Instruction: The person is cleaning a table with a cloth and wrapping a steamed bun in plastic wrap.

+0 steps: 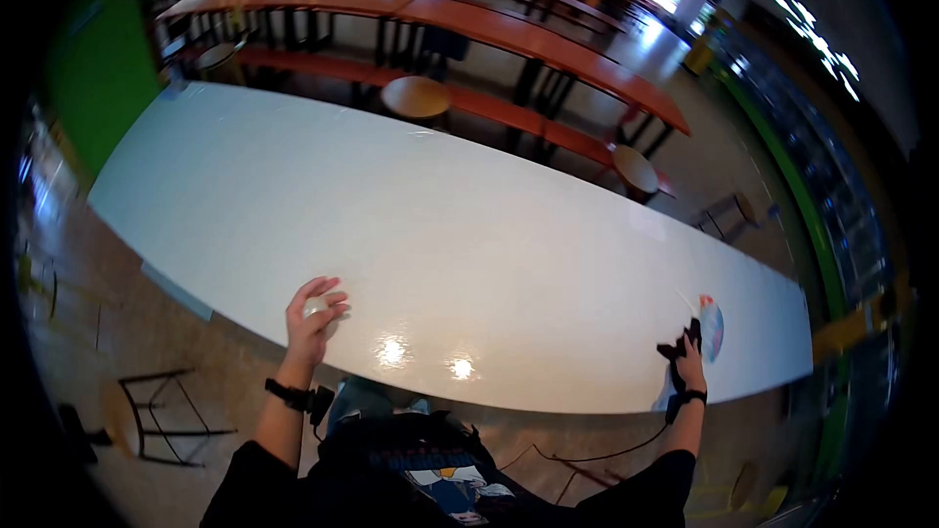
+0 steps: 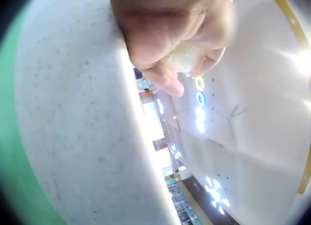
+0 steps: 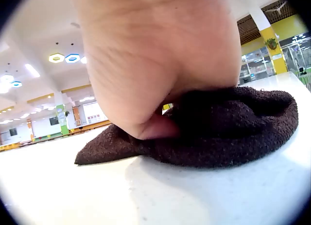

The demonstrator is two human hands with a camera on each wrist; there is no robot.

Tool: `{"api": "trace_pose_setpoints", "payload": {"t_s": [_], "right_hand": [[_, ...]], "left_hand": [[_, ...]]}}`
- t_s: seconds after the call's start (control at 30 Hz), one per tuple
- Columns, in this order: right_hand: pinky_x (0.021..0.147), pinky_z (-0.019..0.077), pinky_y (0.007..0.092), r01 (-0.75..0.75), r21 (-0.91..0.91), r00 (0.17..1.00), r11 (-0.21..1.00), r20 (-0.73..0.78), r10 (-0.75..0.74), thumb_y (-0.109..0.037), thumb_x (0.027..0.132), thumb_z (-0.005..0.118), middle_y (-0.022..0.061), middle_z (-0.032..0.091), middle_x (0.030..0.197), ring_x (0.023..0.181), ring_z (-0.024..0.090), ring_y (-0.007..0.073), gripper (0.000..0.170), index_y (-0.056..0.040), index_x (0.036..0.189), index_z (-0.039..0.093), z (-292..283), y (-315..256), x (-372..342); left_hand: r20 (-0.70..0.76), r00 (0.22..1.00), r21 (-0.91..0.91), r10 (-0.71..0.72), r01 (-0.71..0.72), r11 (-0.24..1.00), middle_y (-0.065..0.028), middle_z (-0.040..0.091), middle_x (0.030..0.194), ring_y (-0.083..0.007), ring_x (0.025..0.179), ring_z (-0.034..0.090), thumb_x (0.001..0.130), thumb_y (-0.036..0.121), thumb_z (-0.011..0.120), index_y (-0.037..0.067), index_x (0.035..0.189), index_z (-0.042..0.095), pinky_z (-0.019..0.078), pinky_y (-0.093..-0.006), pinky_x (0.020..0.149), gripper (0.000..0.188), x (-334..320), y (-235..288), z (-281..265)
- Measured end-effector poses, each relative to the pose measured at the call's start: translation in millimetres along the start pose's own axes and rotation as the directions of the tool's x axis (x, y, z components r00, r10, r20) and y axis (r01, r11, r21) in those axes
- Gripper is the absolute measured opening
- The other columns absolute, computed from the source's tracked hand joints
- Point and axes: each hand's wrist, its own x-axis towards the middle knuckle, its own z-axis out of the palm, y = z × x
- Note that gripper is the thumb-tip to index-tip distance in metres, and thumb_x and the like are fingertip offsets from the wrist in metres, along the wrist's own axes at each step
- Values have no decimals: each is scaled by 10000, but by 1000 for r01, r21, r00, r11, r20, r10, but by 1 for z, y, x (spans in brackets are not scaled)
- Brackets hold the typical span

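Note:
My left hand (image 1: 308,318) is raised near the table's front edge, left of my body. Its fingers curl round a small pale, translucent roundish thing (image 2: 183,57), partly hidden by the fingers; I cannot tell its kind. Toward the right end of the table, my right hand (image 1: 691,364) grips a dark brown towel (image 3: 218,132). The towel lies bunched in folds on the white tabletop (image 1: 469,235), and the thumb presses into it in the right wrist view. Just beyond that hand is a blue and white plastic packet (image 1: 713,332) with an orange-red end.
Bright reflections sit on the tabletop between my hands. Past the far edge stand round stools (image 1: 416,97) and long red tables (image 1: 509,34) with benches. Another stool (image 1: 161,416) is on the floor at the left. A cable (image 1: 606,455) hangs by my right arm.

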Motion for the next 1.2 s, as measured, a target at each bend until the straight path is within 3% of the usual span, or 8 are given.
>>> {"api": "trace_pose_setpoints", "payload": {"t_s": [0.17, 0.23, 0.33, 0.47, 0.6, 0.77, 1.1, 1.2], "right_hand": [[1160, 213, 501, 31, -92, 999, 995, 38, -27, -286, 846, 472, 187, 278, 1549, 1418, 219, 427, 645, -135, 1468, 392, -6, -65, 22], [1157, 222, 498, -10, 18, 1000, 1000, 18, 10, -300, 860, 488, 156, 269, 1559, 1409, 227, 434, 642, -140, 1472, 385, -3, -94, 5], [1141, 244, 503, 141, -24, 989, 990, -44, -142, -353, 908, 510, 178, 330, 1525, 1375, 287, 443, 592, -109, 1441, 429, 9, -142, -23], [1110, 298, 497, 351, -76, 924, 933, -135, -359, -390, 945, 538, 213, 402, 1467, 1314, 357, 472, 534, -59, 1362, 514, 45, -234, -72], [1111, 265, 533, 458, -109, 885, 882, -31, -464, -405, 949, 509, 128, 356, 1520, 1366, 301, 454, 527, -152, 1410, 473, 73, -377, -133], [1095, 237, 591, 698, -161, 712, 698, 59, -699, -430, 946, 504, 119, 303, 1547, 1389, 266, 455, 579, -174, 1456, 404, 102, -559, -155], [1049, 240, 672, 905, -35, 423, 424, -43, -905, -423, 936, 517, 174, 375, 1495, 1348, 314, 481, 542, -116, 1382, 491, 186, -884, -346], [1054, 242, 659, 860, 23, 509, 510, -123, -852, -394, 935, 530, 140, 394, 1491, 1361, 314, 447, 514, -123, 1371, 507, 202, -910, -369]], "left_hand": [[55, 989, 68, -141, 137, 988, -127, 661, 875, -139, 636, 617, 817, -2, 698, -18, 1040, 611, 511, -235, 558, 240, -21, -7, -20], [181, 961, 125, -211, 190, 974, -87, 642, 849, -129, 674, 608, 811, 38, 727, 12, 957, 611, 509, -246, 604, 188, -22, -6, -28], [440, 898, 159, 12, -91, 983, -44, 602, 871, -120, 797, 581, 798, 77, 755, 42, 909, 591, 489, -263, 711, 201, -14, -23, -23], [533, 830, 49, -164, 163, 985, -38, 509, 1084, -121, 1036, 510, 799, 41, 741, 97, 1166, 471, 424, -256, 895, 460, -25, -1, -21], [527, 822, 197, -216, 129, 972, -41, 536, 1139, -122, 1039, 537, 817, -10, 706, 77, 1200, 479, 445, -276, 914, 453, -34, 48, -70], [411, 786, 371, -463, 319, 872, -133, 601, 1251, -200, 1186, 567, 784, -29, 723, 7, 1168, 595, 467, -294, 972, 406, -59, 137, -156], [1, 1000, 78, -31, 31, 997, -187, 607, 918, -274, 846, 643, 842, 358, 645, 44, 993, 480, 514, -402, 760, 385, -119, 175, -299], [-77, 991, 82, -111, 118, 990, -177, 600, 928, -266, 837, 639, 868, 283, 644, 53, 1013, 459, 537, -366, 719, 329, -118, 175, -293]]}}
